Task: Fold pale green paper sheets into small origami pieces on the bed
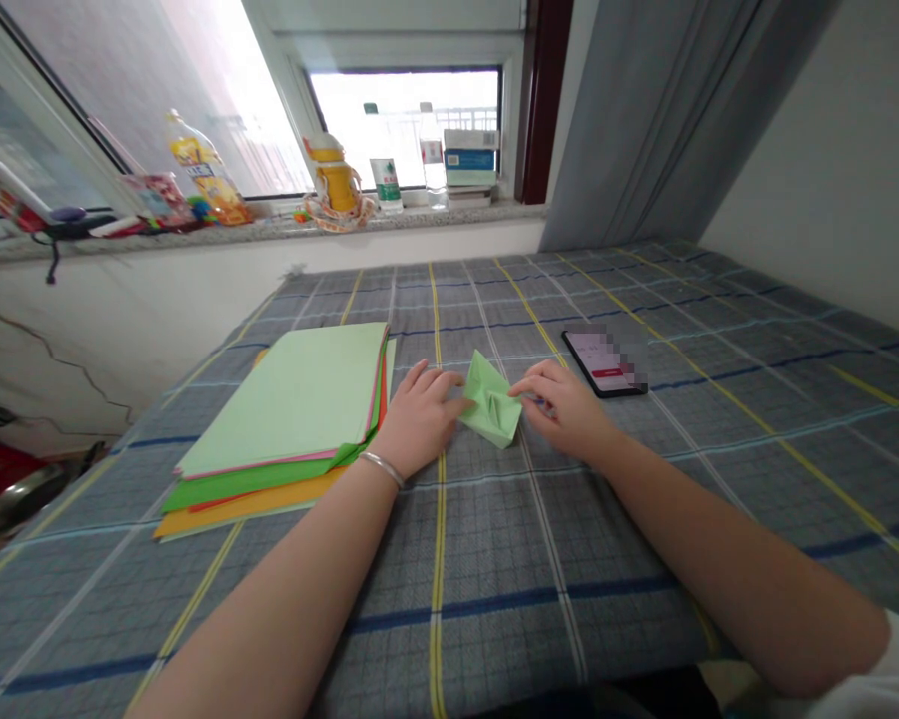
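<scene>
A small light-green folded paper [492, 404] stands on the checked cloth between my hands, with one corner pointing up and a creased pocket at its middle. My left hand [422, 419], wearing a silver bangle [382, 467] at the wrist, has its thumb and index finger closed on the paper's left corner. On the opposite side, my right hand [565, 407] pinches the right corner with its fingertips, the other fingers curled in. Left of my left hand lies a stack of coloured paper sheets [292, 394], light green on top.
A phone [605, 363] lies beyond my right hand. The checked cloth [494, 639] covers the whole surface. On the windowsill [270, 228] stand a yellow bottle [337, 180], a juice bottle [206, 170], a clear bottle [433, 160] and boxes [470, 160]. A grey curtain [629, 120] hangs right.
</scene>
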`<state>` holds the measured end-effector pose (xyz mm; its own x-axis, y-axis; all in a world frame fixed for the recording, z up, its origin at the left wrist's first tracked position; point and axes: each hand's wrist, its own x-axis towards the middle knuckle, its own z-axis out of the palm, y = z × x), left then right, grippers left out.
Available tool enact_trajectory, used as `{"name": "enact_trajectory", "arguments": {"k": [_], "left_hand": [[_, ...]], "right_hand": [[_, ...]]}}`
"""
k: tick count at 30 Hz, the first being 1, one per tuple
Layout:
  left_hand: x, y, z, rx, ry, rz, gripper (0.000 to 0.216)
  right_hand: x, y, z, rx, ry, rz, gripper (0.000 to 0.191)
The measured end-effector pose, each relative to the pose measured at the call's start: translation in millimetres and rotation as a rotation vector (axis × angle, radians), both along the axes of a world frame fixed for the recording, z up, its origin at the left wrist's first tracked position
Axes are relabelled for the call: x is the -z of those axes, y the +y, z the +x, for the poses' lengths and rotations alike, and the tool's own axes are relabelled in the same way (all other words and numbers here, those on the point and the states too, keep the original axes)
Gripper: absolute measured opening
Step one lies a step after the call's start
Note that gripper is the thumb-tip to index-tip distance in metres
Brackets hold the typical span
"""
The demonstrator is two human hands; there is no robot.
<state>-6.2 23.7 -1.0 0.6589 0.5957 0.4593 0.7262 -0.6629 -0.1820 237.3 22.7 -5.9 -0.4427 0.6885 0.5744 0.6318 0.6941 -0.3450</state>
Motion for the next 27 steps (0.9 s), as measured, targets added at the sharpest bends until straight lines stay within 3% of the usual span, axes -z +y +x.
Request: {"name": "enact_trajectory", "arguments": {"k": [2,6,9,17,27], "left_hand": [[-0.6,0.9,-1.9,0.001,-0.035,-0.019,0.030],[2.6,4.1,-4.6,-0.033,-0.142,-0.047,0.025],[5.1,5.4,-5.0,-0.075,-0.198,-0.073,0.021],[10.0,7.9,-6.5,-0.154,-0.238,-0.102,0.021],[6.8,4.9,4.1,-0.128,-0.232,-0.094,0.035]], "right_hand": [[-7.5,-8.3,-1.1,-0.011,-0.004,-0.081,0.018],[-15.5,-25.7,-8.5,0.066,-0.102,-0.205,0.038],[-16.4,-35.4,-17.4,0.144,-0.161,-0.191,0.042],[-11.2,-37.1,-26.4,0.308,-0.362,-0.055,0.030],[-7.2,-33.7,-26.0,0.298,-0.364,0.008,0.027]]}}
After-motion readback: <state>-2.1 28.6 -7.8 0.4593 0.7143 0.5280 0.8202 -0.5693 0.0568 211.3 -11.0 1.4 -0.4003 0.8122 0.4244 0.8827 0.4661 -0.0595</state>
